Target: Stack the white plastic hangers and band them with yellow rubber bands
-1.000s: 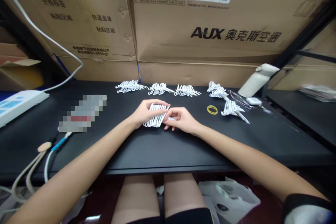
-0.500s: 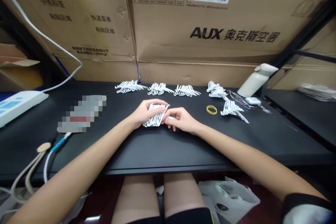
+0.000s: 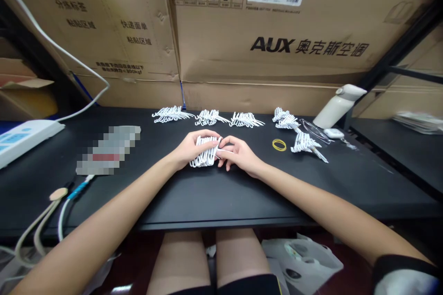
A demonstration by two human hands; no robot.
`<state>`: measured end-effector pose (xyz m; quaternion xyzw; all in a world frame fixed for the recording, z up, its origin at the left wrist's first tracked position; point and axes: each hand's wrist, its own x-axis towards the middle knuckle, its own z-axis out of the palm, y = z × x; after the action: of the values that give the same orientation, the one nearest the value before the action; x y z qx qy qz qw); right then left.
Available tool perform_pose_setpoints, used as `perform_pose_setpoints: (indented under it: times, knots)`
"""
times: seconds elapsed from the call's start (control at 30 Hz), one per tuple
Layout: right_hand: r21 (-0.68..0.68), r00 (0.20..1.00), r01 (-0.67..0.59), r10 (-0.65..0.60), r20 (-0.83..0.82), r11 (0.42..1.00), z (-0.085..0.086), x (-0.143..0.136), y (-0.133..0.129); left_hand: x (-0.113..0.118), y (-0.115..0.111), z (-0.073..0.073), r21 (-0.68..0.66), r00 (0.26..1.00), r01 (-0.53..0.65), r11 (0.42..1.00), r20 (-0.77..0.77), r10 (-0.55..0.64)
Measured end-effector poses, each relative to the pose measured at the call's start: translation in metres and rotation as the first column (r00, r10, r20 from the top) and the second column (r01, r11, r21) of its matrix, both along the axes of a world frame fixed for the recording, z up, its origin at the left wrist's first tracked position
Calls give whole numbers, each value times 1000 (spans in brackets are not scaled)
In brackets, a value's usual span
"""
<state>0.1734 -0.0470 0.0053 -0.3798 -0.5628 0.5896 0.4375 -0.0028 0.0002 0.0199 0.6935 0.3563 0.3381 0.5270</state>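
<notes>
A bundle of white hook-shaped pieces is held just above the black table. My left hand is closed round it, thumb in front and fingers over the top. At the bundle's right end, my right hand pinches a thin white piece, fingers curled. Behind lie similar white bundles: one at the left, one in the middle and one further right. More bundles sit to the right, with another nearer. Yellow rubber bands lie beside it.
A white bottle, glasses and a small white case are at the back right. At left are a blurred flat object, cables and a power strip. Cardboard boxes stand behind.
My right hand's fingers have shifted: the index finger is raised near the bundle's upper right corner. The bundle has moved very slightly to the right.
</notes>
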Motion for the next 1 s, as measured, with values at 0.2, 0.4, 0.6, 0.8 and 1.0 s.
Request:
perform_pose_setpoints:
  times: [0.2,0.4,0.6,0.8,1.0]
  knots:
    - [-1,999,-28,28,-23,1000,-1,2,1,-1,0,0,30,1000,22,999,8,-22]
    - [-49,989,126,-129,-65,991,-2,-2,0,1,0,1,-24,998,30,999,62,-29]
    - [-80,970,197,-206,-126,977,-2,-4,-1,1,0,1,-18,999,25,1000,43,-24]
    - [-61,967,203,-210,-145,977,-1,-2,0,1,0,-1,-98,990,60,993,132,-46]
    - [-13,941,290,-287,-178,957,1,0,2,4,-2,-1,-335,971,66,940,237,16]
